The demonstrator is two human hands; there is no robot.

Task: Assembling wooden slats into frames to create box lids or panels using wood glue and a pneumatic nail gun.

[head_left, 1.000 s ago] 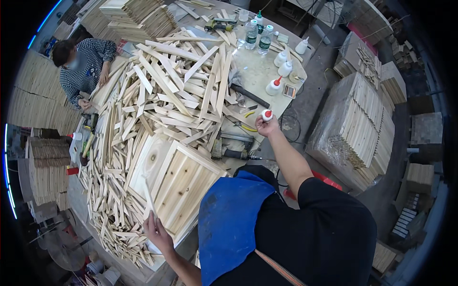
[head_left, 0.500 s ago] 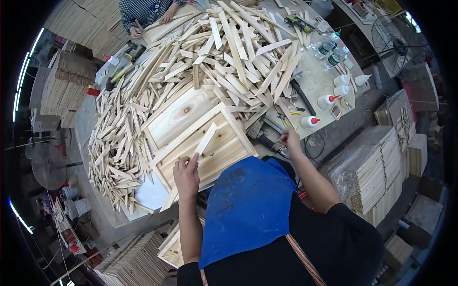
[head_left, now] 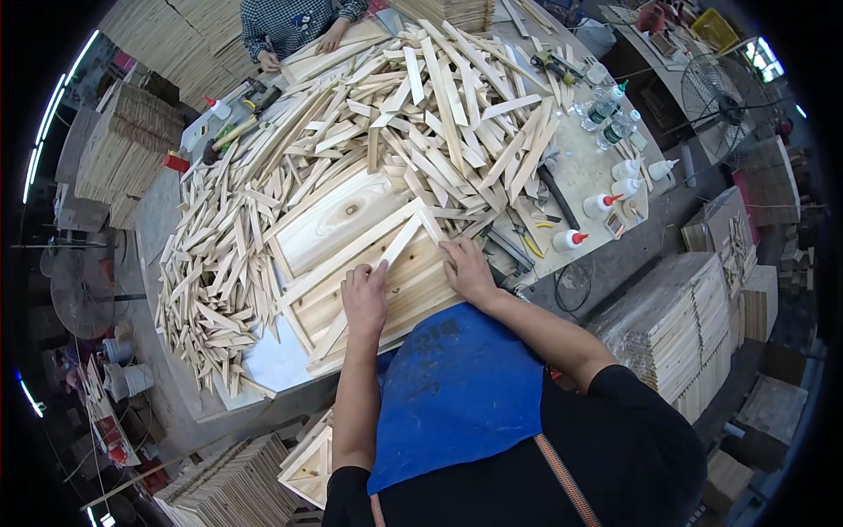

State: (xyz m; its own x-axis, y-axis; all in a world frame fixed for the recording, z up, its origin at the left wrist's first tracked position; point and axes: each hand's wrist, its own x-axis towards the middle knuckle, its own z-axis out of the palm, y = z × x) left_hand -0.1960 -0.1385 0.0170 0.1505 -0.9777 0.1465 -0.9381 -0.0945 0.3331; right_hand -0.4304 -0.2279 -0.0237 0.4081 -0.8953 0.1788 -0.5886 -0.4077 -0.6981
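Observation:
A wooden framed panel (head_left: 407,279) lies in front of me at the table's near edge, beside a second framed panel (head_left: 338,215). A pale wooden strip (head_left: 401,242) crosses the near panel diagonally, its upper end close to the far right corner. My left hand (head_left: 364,300) is closed on the strip about midway, fingertips on its upper face. My right hand (head_left: 470,272) grips the near panel's right side rail, fingers bent over it. Part of that rail is hidden under the hand.
A large heap of wooden strips (head_left: 421,105) covers the table. Glue bottles (head_left: 600,205), water bottles (head_left: 606,107), pliers (head_left: 529,241) and a dark-handled tool (head_left: 558,198) lie right. A co-worker (head_left: 303,26) stands opposite. Stacked boards (head_left: 667,321) stand on the right.
My right hand has come left from beside the table onto the panel's right rail. The strip has shifted right and its upper end now lies nearer the panel's far corner, with my left hand following.

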